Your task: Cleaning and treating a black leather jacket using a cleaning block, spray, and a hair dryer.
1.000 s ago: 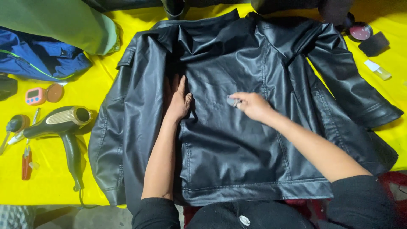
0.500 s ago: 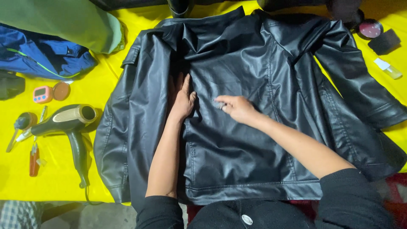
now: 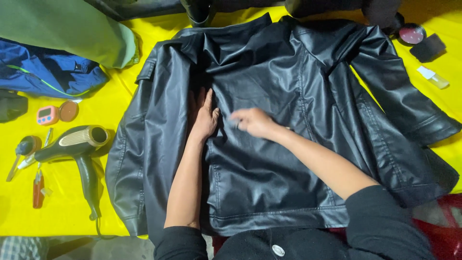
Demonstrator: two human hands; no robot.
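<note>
Both hands worked on a glossy black leather jacket (image 3: 288, 159) spread back-up across the yellow worktop (image 3: 62, 212). Left hand (image 3: 204, 118) lay flat, fingers extended, pressing the creased panel. Right hand (image 3: 252, 123), blurred, curled loosely just beside it; its grip could not be told.

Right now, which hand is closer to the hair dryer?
Left. The left hand lies flat on the black leather jacket, nearer the hair dryer; the right hand is farther, mid-jacket.

A glossy black jacket (image 3: 288, 135) fills the centre of the frame on a bright yellow table cover (image 3: 62, 207). At upper left lie a green garment (image 3: 62, 33) and a blue one (image 3: 48, 72); at left, a gold-and-black hair dryer (image 3: 77, 144) and a pink timer (image 3: 48, 115).
</note>
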